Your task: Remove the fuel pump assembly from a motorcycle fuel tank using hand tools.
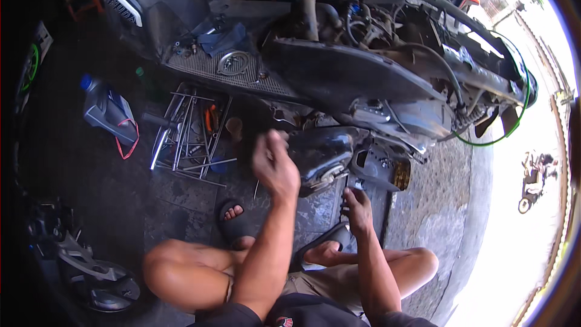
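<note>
My left hand [276,166] is raised in front of the scooter, left of a black rounded engine cover [322,151]. Its fingers are curled and a little blurred; whatever they hold, if anything, is hidden. Below it a thin pale rod [256,190] shows against the floor; I cannot tell whether it touches the hand. My right hand [359,212] is closed, lower right of that cover, its thumb pointing up. What it grips, if anything, cannot be made out. Just beyond it lies a grey open casing [381,169] with small metal parts inside.
The scooter [357,69] stretches across the far side, its footboard [200,68] bearing a round metal part [233,63] and a blue cloth [224,39]. Left on the floor are a tool rack [227,109] with several wrenches, orange-handled pliers [210,118] and a grey oil bottle [109,109].
</note>
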### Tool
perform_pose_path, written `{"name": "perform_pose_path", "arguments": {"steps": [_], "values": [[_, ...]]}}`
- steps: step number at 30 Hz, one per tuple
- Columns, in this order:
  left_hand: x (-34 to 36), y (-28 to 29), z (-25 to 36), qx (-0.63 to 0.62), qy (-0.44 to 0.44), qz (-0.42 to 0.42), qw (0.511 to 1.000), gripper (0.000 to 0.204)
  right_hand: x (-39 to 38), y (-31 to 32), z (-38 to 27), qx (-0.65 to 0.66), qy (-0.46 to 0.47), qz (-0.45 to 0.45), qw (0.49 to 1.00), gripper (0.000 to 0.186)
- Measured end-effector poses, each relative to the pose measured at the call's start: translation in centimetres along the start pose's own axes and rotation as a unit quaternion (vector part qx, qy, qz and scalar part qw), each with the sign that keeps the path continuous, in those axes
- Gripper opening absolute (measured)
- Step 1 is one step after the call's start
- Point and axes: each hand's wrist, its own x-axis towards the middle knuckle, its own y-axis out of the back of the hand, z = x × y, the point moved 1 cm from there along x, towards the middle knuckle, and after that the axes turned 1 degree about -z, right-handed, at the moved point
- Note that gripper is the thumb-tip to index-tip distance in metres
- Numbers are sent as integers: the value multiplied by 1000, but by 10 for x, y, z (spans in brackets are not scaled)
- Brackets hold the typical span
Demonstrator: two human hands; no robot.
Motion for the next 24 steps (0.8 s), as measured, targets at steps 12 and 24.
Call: {"name": "perform_pose_path", "arguments": {"steps": [12, 24], "values": [[-56, -9, -55, 135, -15, -167, 977, 22, 50, -41, 5, 204, 16, 18, 979, 48], [-63, -4, -57, 307, -107, -284, 902, 24, 41, -30, -5, 293, 5, -55, 954, 20]]}}
